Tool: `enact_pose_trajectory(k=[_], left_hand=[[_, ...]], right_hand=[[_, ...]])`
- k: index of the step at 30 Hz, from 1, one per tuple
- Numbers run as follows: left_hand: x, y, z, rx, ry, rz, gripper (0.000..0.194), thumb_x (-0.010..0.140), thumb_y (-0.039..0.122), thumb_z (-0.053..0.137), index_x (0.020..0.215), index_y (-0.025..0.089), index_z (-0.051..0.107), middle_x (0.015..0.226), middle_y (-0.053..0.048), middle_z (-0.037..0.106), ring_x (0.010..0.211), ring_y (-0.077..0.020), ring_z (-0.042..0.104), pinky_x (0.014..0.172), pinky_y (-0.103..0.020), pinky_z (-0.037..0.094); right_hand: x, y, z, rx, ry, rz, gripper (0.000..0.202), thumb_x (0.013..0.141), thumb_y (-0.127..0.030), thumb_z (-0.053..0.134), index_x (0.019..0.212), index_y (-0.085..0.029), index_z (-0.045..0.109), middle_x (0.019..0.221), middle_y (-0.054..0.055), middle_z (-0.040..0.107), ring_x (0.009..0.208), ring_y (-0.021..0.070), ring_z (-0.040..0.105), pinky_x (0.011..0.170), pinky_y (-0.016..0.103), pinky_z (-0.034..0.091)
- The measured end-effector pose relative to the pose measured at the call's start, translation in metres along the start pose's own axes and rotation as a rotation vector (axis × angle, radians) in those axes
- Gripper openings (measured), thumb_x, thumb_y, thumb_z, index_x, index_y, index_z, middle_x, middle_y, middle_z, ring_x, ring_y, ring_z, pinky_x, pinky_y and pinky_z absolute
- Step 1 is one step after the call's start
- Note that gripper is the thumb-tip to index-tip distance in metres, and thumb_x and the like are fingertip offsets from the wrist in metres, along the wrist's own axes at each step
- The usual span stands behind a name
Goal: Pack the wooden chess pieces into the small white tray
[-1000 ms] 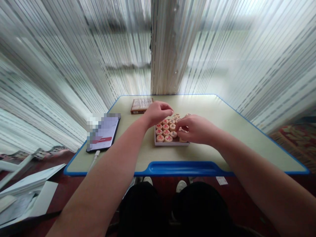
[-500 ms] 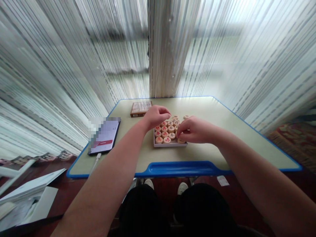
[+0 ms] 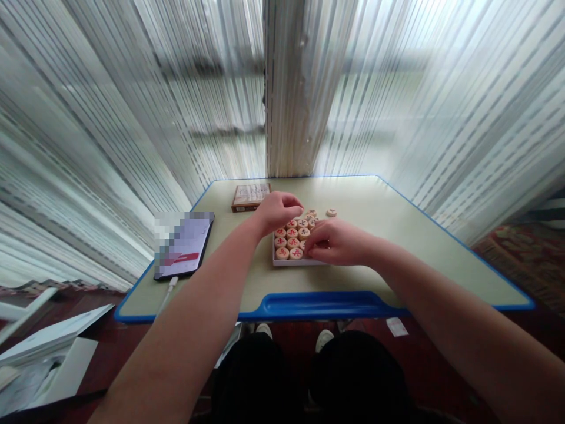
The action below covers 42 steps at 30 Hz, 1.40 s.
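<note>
A shallow white box [image 3: 291, 263] sits at the middle of the table, filled with rows of round wooden xiangqi pieces [image 3: 296, 253] marked in red or dark characters. Over its back left edge is my left hand [image 3: 279, 211], fingers curled in with the tips close together; whatever they hold, if anything, is hidden. My right hand [image 3: 338, 241] reaches into the front right part of the box. Its fingers are pinched down on a xiangqi piece mostly covered by them. Behind the box lie a few loose pieces, and one loose piece [image 3: 331, 212] stands apart to the right.
A brown patterned box [image 3: 251, 197] lies at the back left of the table [image 3: 375, 206]. Nearer on the left is a tablet [image 3: 188, 244] with a white cable [image 3: 172, 285]. A blue tray groove [image 3: 326, 303] runs along the front edge. Curtains hang behind.
My right hand has shifted left within the front of the box, over the place beside the front row's red pieces. The left hand stays nearly where it was. The view has shifted slightly.
</note>
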State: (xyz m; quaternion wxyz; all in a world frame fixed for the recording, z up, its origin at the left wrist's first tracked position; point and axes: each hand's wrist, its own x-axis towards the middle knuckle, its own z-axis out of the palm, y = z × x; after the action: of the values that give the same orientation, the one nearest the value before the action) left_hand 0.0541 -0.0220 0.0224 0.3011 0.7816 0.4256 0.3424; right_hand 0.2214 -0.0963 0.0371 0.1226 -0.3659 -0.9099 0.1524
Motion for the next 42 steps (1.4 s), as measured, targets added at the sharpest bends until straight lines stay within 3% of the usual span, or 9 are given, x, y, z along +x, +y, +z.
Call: enact_pose_trajectory(k=[9, 11, 14, 17, 22, 25, 36, 42], left_hand=[[-0.001, 0.002, 0.000, 0.052, 0.011, 0.009, 0.019, 0.067, 0.025, 0.057, 0.074, 0.013, 0.070, 0.068, -0.003, 0.068, 0.068, -0.0144, 0.059, 0.063, -0.025, 0.043], [0.000, 0.000, 0.000, 0.059, 0.019, 0.004, 0.019, 0.068, 0.025, 0.056, 0.073, 0.013, 0.070, 0.067, -0.003, 0.067, 0.067, -0.0141, 0.058, 0.063, -0.025, 0.044], [0.002, -0.002, 0.000, 0.080, 0.029, -0.012, 0.020, 0.069, 0.026, 0.055, 0.075, 0.014, 0.070, 0.069, -0.003, 0.068, 0.065, -0.0138, 0.058, 0.064, -0.026, 0.045], [0.003, -0.005, 0.000, 0.144, 0.040, -0.003, 0.021, 0.071, 0.027, 0.054, 0.076, 0.015, 0.071, 0.070, -0.004, 0.069, 0.067, -0.0151, 0.059, 0.065, -0.027, 0.045], [0.003, -0.006, 0.003, 0.236, 0.017, 0.003, 0.023, 0.072, 0.029, 0.054, 0.079, 0.016, 0.071, 0.075, -0.005, 0.071, 0.073, -0.0175, 0.062, 0.070, -0.028, 0.046], [0.003, -0.005, 0.004, 0.238, -0.010, -0.015, 0.025, 0.072, 0.029, 0.054, 0.082, 0.015, 0.072, 0.079, -0.006, 0.071, 0.076, -0.0183, 0.063, 0.072, -0.028, 0.046], [0.003, -0.009, 0.003, 0.171, 0.001, -0.042, 0.023, 0.072, 0.028, 0.055, 0.082, 0.015, 0.071, 0.079, -0.005, 0.071, 0.073, -0.0167, 0.062, 0.068, -0.027, 0.047], [0.002, -0.006, 0.001, 0.066, 0.050, -0.073, 0.027, 0.073, 0.031, 0.057, 0.086, 0.012, 0.071, 0.079, -0.007, 0.070, 0.071, -0.0156, 0.060, 0.066, -0.028, 0.047]], right_hand=[[0.001, 0.002, 0.001, -0.003, 0.013, 0.008, 0.024, 0.071, -0.011, 0.052, 0.078, -0.017, 0.074, 0.073, 0.003, 0.070, 0.063, 0.0116, 0.056, 0.063, 0.023, 0.041], [0.002, 0.006, 0.000, -0.029, 0.092, 0.073, 0.023, 0.072, -0.013, 0.052, 0.079, -0.017, 0.073, 0.072, 0.003, 0.069, 0.062, 0.0118, 0.055, 0.062, 0.023, 0.040], [0.005, 0.024, 0.000, -0.130, 0.313, 0.184, 0.024, 0.076, -0.017, 0.050, 0.083, -0.016, 0.073, 0.073, 0.005, 0.066, 0.067, 0.0142, 0.056, 0.067, 0.026, 0.041], [0.010, 0.050, 0.004, -0.226, 0.440, 0.268, 0.028, 0.078, -0.018, 0.048, 0.095, -0.018, 0.071, 0.088, 0.008, 0.065, 0.082, 0.0183, 0.056, 0.078, 0.031, 0.043], [0.018, 0.084, 0.017, -0.262, 0.341, 0.363, 0.040, 0.083, -0.024, 0.047, 0.121, -0.018, 0.060, 0.121, 0.012, 0.057, 0.110, 0.0230, 0.049, 0.100, 0.038, 0.034], [0.021, 0.090, 0.021, -0.245, 0.281, 0.342, 0.039, 0.087, -0.026, 0.044, 0.123, -0.021, 0.058, 0.127, 0.009, 0.056, 0.115, 0.0219, 0.047, 0.103, 0.038, 0.032], [0.021, 0.089, 0.016, -0.200, 0.324, 0.303, 0.024, 0.084, -0.028, 0.053, 0.098, -0.017, 0.069, 0.100, 0.008, 0.069, 0.097, 0.0219, 0.054, 0.092, 0.037, 0.039], [0.019, 0.084, 0.017, -0.101, 0.638, 0.254, 0.019, 0.084, -0.031, 0.056, 0.095, -0.018, 0.066, 0.092, 0.008, 0.069, 0.096, 0.0229, 0.054, 0.085, 0.037, 0.044]])
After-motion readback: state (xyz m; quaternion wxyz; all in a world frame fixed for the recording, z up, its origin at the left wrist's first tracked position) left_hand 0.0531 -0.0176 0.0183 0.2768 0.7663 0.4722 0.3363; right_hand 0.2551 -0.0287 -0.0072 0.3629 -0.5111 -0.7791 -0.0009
